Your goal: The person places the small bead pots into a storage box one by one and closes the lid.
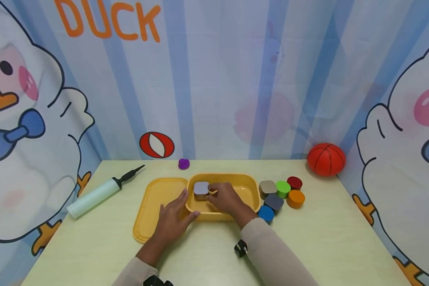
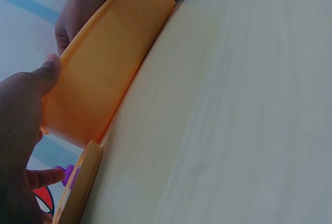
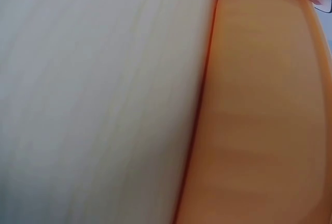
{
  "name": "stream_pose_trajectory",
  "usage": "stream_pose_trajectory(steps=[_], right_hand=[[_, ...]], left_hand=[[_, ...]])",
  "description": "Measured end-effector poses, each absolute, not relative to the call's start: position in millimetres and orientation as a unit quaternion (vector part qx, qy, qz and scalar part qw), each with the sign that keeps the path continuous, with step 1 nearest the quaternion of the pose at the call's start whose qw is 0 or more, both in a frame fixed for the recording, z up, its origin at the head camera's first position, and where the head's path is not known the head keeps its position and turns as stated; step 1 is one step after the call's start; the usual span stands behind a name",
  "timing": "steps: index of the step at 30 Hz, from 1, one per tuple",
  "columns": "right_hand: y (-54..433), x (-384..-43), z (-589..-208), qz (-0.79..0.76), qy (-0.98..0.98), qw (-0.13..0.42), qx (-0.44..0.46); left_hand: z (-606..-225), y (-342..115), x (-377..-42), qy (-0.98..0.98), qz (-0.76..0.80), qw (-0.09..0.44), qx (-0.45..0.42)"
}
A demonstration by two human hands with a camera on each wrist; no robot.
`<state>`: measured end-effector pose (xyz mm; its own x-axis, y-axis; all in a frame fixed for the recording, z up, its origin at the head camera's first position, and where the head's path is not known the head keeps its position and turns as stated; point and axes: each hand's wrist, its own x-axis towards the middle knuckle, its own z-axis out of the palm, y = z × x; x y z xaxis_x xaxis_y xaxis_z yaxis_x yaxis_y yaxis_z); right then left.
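Observation:
In the head view a yellow rectangular tub (image 1: 223, 216) stands at the table's middle. Inside its left end is a small lilac rounded-square block (image 1: 201, 187). My right hand (image 1: 226, 197) reaches in over the near rim, its bent fingers pinching the block's right edge; the fingertips are partly hidden. My left hand (image 1: 173, 218) rests at the tub's near left corner, fingers extended and spread, thumb touching the rim. In the left wrist view that thumb (image 2: 49, 73) lies against the tub's edge. Under the left hand lies a flat yellow lid (image 1: 146, 210).
Right of the tub sit several blocks: beige (image 1: 267, 188), green (image 1: 283, 189), dark red (image 1: 294, 182), orange (image 1: 295, 198), dark grey (image 1: 273, 202) and blue (image 1: 266, 213). A red ball (image 1: 326, 159) stands back right, a small purple object (image 1: 184, 163) at the back, a pale hand pump (image 1: 94, 198) left.

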<state>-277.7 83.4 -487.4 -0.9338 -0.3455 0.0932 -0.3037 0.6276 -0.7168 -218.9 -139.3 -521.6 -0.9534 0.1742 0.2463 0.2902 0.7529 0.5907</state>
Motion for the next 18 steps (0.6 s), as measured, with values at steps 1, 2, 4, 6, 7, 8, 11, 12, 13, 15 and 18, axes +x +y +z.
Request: stream_pose_trajectory(steps=[1,2,4,6,7,8,11,12,13,15,18], right_hand=[[83.5,-277.9,-488.0,-0.395,0.9,0.028,-0.181],[83.5,-278.4,-488.5,-0.397,0.899,0.029,-0.182],[83.5,-279.4,-489.0,-0.398,0.898,0.03,-0.184],[83.5,-280.0,-488.9,-0.398,0.897,0.029,-0.189],[83.5,-280.1,-488.7,-0.398,0.897,0.029,-0.19],[83.3,-280.1,-488.4,-0.398,0.897,0.03,-0.192],[82.8,-280.1,-487.7,-0.402,0.894,0.032,-0.195],[82.6,-279.9,-487.6,-0.406,0.892,0.034,-0.195],[82.4,-280.0,-487.5,-0.408,0.891,0.035,-0.196],[82.2,-280.1,-487.4,-0.413,0.888,0.037,-0.198],[82.6,-279.6,-486.9,-0.412,0.889,0.037,-0.198]], left_hand=[[-521.4,-139.1,-218.8,-0.932,-0.328,0.087,-0.124],[-521.3,-138.9,-218.9,-0.933,-0.328,0.086,-0.124],[-520.6,-138.6,-219.1,-0.932,-0.328,0.087,-0.126],[-520.1,-138.5,-219.3,-0.932,-0.329,0.085,-0.126],[-519.9,-138.5,-219.4,-0.932,-0.33,0.085,-0.126],[-519.7,-138.5,-219.4,-0.931,-0.33,0.086,-0.127],[-519.6,-138.6,-219.4,-0.931,-0.331,0.087,-0.129],[-519.7,-138.6,-219.4,-0.931,-0.331,0.087,-0.13],[-519.8,-138.6,-219.4,-0.931,-0.33,0.087,-0.13],[-519.8,-138.6,-219.2,-0.931,-0.329,0.087,-0.131],[-520.5,-138.5,-218.8,-0.932,-0.327,0.09,-0.132]])
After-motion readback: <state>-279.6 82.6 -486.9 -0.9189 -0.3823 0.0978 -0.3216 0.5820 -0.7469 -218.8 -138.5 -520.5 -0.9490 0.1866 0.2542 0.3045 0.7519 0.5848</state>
